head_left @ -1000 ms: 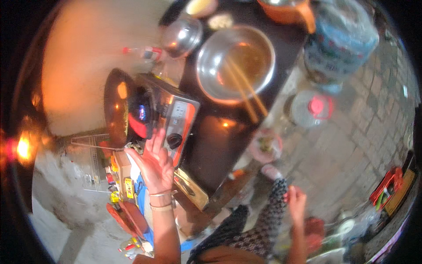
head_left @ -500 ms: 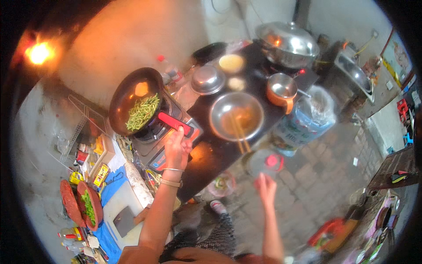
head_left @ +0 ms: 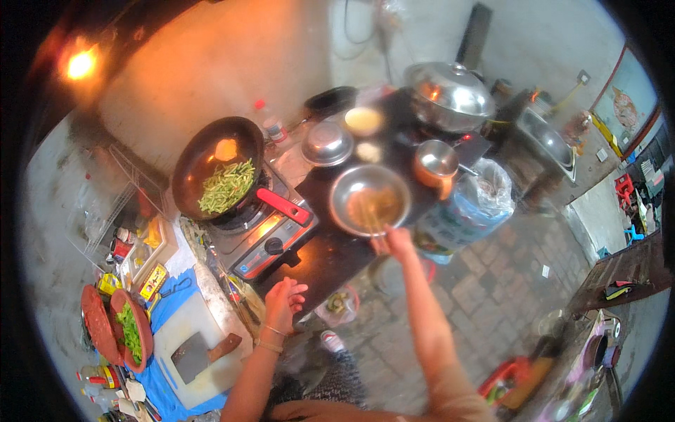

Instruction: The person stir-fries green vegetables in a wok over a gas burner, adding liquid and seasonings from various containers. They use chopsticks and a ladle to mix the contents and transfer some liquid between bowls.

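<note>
My right hand (head_left: 394, 243) is closed around the ends of a pair of chopsticks (head_left: 368, 211) at the near rim of a steel bowl (head_left: 340, 184). The chopsticks rest inside the bowl, blurred. My left hand (head_left: 284, 298) hangs in front of the gas stove (head_left: 256, 261), fingers loosely bent and apart, with nothing in it. Beyond it, the wok's red handle (head_left: 282, 207) is free of any hand. Cut green beans (head_left: 226, 186) lie in the dark wok (head_left: 184, 167) on the stove. A round container with a red part (head_left: 427, 270) is partly hidden behind my right forearm.
A steel lid (head_left: 327, 143), an orange-sided pot (head_left: 437, 158) and a large lidded pan (head_left: 450, 98) stand on the dark counter. A blue bucket (head_left: 460, 224) is at its right. At lower left lies a white cutting board (head_left: 179, 383) with a cleaver (head_left: 193, 357).
My left hand has let go of the wok handle and drawn back toward me. My right hand has moved from near the red-topped container up to the bowl, taking hold of the chopsticks.
</note>
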`<action>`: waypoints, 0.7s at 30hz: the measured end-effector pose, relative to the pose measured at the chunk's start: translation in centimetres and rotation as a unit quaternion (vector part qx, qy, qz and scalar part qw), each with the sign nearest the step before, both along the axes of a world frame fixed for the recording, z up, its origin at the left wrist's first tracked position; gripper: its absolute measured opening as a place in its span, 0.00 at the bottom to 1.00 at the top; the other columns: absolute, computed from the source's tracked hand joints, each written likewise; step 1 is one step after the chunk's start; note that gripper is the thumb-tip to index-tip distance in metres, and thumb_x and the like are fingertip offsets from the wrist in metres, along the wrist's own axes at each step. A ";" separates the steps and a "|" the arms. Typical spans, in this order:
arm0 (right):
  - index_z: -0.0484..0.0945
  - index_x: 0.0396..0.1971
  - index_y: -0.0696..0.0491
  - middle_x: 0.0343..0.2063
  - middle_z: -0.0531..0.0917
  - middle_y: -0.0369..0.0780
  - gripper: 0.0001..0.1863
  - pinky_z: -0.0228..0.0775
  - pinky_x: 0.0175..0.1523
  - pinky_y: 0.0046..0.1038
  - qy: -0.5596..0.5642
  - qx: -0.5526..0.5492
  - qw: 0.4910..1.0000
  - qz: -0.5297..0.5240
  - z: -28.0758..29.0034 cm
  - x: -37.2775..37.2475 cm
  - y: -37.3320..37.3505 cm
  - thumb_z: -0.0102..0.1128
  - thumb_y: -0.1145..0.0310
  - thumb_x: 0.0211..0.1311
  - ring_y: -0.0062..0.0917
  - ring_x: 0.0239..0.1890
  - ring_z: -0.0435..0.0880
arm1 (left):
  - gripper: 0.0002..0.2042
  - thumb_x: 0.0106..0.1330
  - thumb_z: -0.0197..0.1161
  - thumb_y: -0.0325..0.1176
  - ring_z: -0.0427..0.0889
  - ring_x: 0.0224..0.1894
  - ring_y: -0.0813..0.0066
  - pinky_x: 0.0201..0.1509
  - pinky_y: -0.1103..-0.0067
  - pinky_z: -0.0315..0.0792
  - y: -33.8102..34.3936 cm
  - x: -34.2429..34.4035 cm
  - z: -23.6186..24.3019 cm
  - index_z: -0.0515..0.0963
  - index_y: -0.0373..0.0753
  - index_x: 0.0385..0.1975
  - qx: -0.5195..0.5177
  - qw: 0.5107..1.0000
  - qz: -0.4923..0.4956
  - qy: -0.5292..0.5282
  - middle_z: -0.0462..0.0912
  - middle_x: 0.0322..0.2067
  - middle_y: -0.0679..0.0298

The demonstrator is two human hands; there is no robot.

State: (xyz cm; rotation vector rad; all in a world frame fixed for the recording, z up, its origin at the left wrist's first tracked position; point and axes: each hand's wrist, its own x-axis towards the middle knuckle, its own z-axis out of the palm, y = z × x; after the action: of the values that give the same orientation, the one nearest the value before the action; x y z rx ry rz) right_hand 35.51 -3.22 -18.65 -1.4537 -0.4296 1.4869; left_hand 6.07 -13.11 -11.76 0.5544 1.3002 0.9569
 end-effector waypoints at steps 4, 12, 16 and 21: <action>0.71 0.28 0.66 0.21 0.79 0.47 0.21 0.73 0.22 0.27 -0.024 0.010 1.000 0.017 -0.9 -0.5 -0.6 0.44 0.59 0.64 0.30 0.18 0.78 | 0.14 0.65 0.49 0.43 0.73 0.21 0.82 0.21 0.87 0.66 -0.9 -0.2 -1.2 0.68 0.37 0.35 -0.020 1.000 -0.012 -0.003 0.79 0.30 0.60; 0.68 0.32 0.65 0.26 0.79 0.51 0.35 0.77 0.29 0.32 0.097 -0.036 0.993 0.062 -3.3 -0.5 -3.7 0.48 0.39 0.53 0.36 0.27 0.81 | 0.13 0.65 0.49 0.42 0.73 0.22 0.81 0.24 0.85 0.67 -3.4 0.1 -1.5 0.69 0.37 0.35 -0.027 0.998 -0.034 -0.049 0.79 0.29 0.61; 0.68 0.32 0.66 0.28 0.79 0.52 0.37 0.77 0.29 0.30 0.033 -0.031 0.995 0.087 -1.1 -0.9 -5.7 0.52 0.38 0.50 0.36 0.26 0.81 | 0.13 0.65 0.49 0.42 0.73 0.22 0.81 0.24 0.85 0.67 -5.5 -1.2 -1.7 0.70 0.38 0.35 -0.035 0.997 -0.033 -0.063 0.79 0.29 0.62; 0.71 0.25 0.62 0.21 0.80 0.48 0.32 0.73 0.23 0.29 -0.146 -0.045 0.987 0.055 2.5 0.0 -9.8 0.52 0.41 0.52 0.31 0.21 0.81 | 0.13 0.64 0.50 0.42 0.73 0.22 0.81 0.24 0.85 0.68 -8.1 -1.7 -1.9 0.71 0.38 0.34 -0.013 0.993 -0.043 -0.108 0.79 0.29 0.61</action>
State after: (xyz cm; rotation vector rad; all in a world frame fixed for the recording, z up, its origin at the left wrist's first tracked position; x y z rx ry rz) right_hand 35.51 -12.97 -16.17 -1.7534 -0.6363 1.3959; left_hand 4.41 -21.24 -13.68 0.4683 1.0858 0.9016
